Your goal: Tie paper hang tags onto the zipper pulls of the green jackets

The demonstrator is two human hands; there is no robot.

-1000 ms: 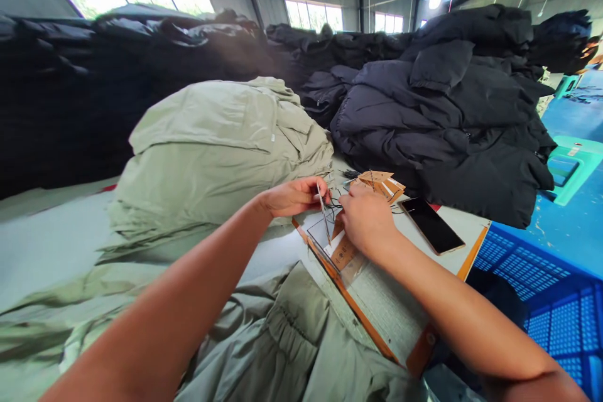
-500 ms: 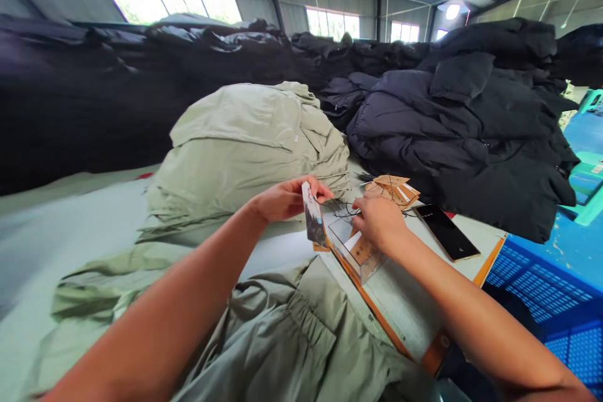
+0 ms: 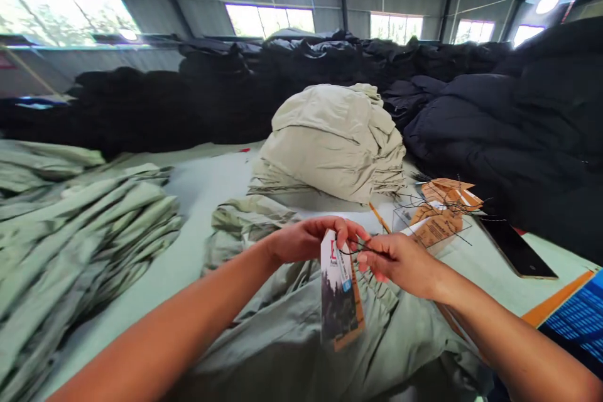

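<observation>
My left hand [image 3: 315, 239] pinches the top of a hang tag [image 3: 340, 292] printed with dark trees, and a brown card shows behind it. A thin black string [image 3: 360, 245] runs from the tag top to my right hand [image 3: 400, 260], whose fingers are closed on it. The tag hangs over a grey-green garment [image 3: 377, 333] with a gathered waistband, spread in front of me. Right of my hands, brown tags [image 3: 436, 226] and tangled black strings lie in and around a clear box.
A folded pile of light garments [image 3: 330, 144] stands behind my hands. A phone [image 3: 516, 248] lies at the right, near a blue crate [image 3: 577, 308]. More green garments [image 3: 122, 232] are at the left. Dark garment piles [image 3: 513, 119] rise at the back and right.
My view has turned left. Both hands have come together over the near garment, away from the clear box. My right hand now has a black string, and the tag hangs face-on.
</observation>
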